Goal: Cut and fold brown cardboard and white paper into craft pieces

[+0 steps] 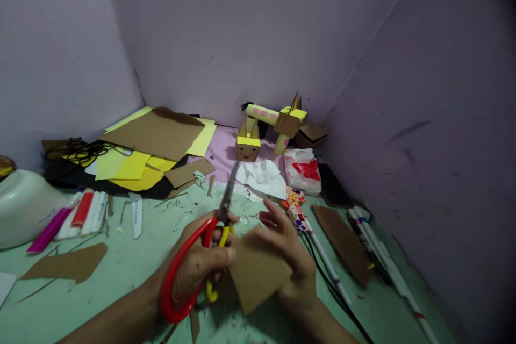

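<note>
near centre, your left hand (197, 266) is closed round the red-handled scissors (223, 214), whose blades appear together and point to the far side; its thumb tip overlaps the left edge of the cardboard piece (258, 271). that piece lies between your hands, over the near part of the green table (155, 242). to its right, your right hand (290, 252) is blurred, its fingers parted and loosely bent; whether it grips the piece, one cannot tell. the step in hand seems to be your turning or steadying of the piece; the next move calls for a sure hold on one edge, with your fingers clear of the blades.

counted from left to right: one white rounded object (24, 207); about five markers (83, 208); one pale flat tool (137, 216); one pair of scissors and one cardboard piece at your hands; two box-shaped heads (248, 151) on the far side; one crumpled white paper (264, 177); one red-and-white packet (303, 172); one brown strip (342, 242); several pens (397, 266), too overlapped for you to count.
</note>
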Tool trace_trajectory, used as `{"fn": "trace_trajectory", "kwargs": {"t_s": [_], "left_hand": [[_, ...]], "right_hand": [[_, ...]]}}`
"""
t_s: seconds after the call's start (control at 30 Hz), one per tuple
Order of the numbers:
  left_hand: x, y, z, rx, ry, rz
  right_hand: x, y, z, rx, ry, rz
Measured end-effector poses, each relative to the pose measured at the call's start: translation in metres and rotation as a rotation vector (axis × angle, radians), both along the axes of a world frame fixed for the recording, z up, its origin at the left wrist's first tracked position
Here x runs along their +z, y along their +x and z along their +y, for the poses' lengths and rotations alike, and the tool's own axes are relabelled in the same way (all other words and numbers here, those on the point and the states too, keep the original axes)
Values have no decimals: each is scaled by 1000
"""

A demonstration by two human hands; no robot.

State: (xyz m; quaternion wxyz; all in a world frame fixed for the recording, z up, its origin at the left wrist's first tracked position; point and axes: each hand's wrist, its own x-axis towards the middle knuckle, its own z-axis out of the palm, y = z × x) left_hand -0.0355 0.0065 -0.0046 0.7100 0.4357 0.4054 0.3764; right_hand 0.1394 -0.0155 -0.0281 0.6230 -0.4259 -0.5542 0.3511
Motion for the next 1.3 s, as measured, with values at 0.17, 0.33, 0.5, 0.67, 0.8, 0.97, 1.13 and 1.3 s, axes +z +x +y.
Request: {"fn": "trace_trajectory", "kwargs": {"t_s": [0.17,0.33,0.5,0.67,0.8,0.97,1.13,1.3], "left_hand": [[-7,7,-1,339,106,18],[-1,16,-11,288,155,148],[9,11,-13,253,343,350],[0,13,-13,294,472,404],[-4,13,-15,331,508,396],[-3,7,-18,214,462,271],[-6,11,-20,148,313,173],[-5,10,-17,87,310,212]], "right_hand": [[3,-10,4,236,-421,558],[7,-11,0,237,-381,305],[8,3,-1,298,-433,105],[5,6,2,336,-418,-89],[7,5,4,342,-414,-64],[3,5,7,295,-479,228],[-11,-1,4,346,-440,535],[-8,-12,-2,316,-539,612]]}}
